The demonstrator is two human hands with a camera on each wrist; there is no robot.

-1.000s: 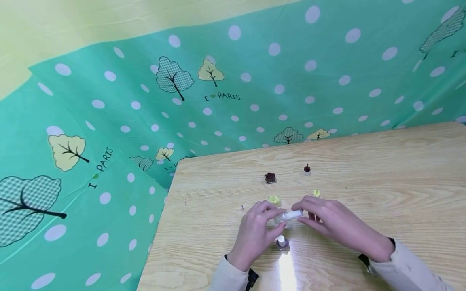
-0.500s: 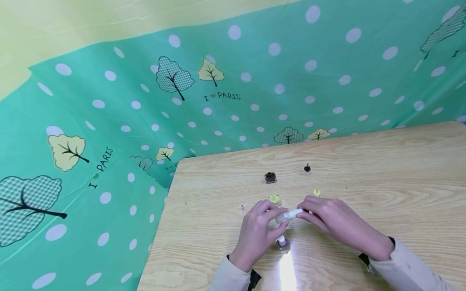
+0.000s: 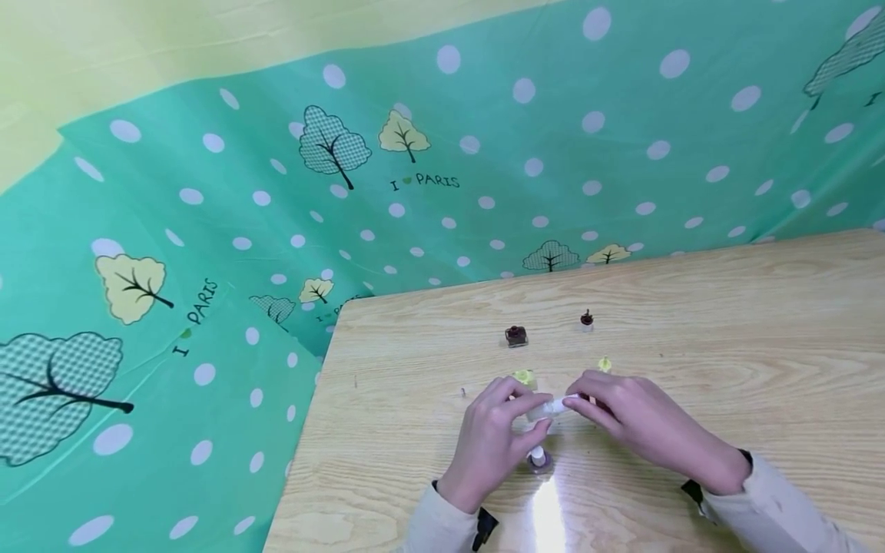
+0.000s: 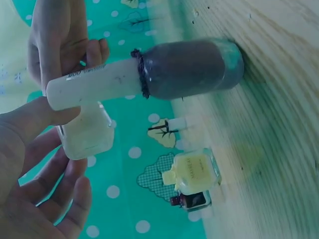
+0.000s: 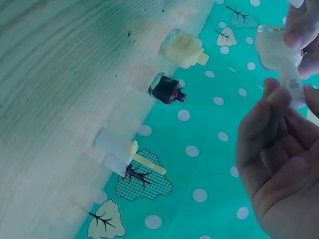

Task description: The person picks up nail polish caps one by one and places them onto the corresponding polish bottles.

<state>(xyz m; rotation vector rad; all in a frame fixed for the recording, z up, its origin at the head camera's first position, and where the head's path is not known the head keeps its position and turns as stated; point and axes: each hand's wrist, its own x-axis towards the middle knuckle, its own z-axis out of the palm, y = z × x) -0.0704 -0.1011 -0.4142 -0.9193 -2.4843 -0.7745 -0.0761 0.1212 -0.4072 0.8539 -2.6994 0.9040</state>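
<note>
at the bottom of the frame, nearest, a purple bottle [image 3: 540, 464] with a tall white cap stands upright on the wooden table [image 3: 760, 346], just below the two hands. left of it, the left hand [image 3: 487, 434] pinches a pale bottle [image 3: 539, 411] between thumb and bent fingers, lifted above the table at lower centre and tilted, its neck toward the right of the frame. the right hand [image 3: 632, 418], at lower right, pinches the bottle's white cap [image 5: 291, 82] between thumb and fingertips; cap and bottle are in line, though whether the cap is fully seated is hard to tell at this size.

just above the hands sits a yellow bottle [image 3: 523, 378] with its neck bare, and to its right a yellow brush cap [image 3: 604, 364] stands brush upward. farther up are an uncapped dark bottle [image 3: 515, 336] and, at its right, a dark brush cap [image 3: 587, 320], also brush upward. beyond the table's far edge hangs a green cloth [image 3: 429, 223] with pale dots, printed trees and "paris" lettering.
</note>
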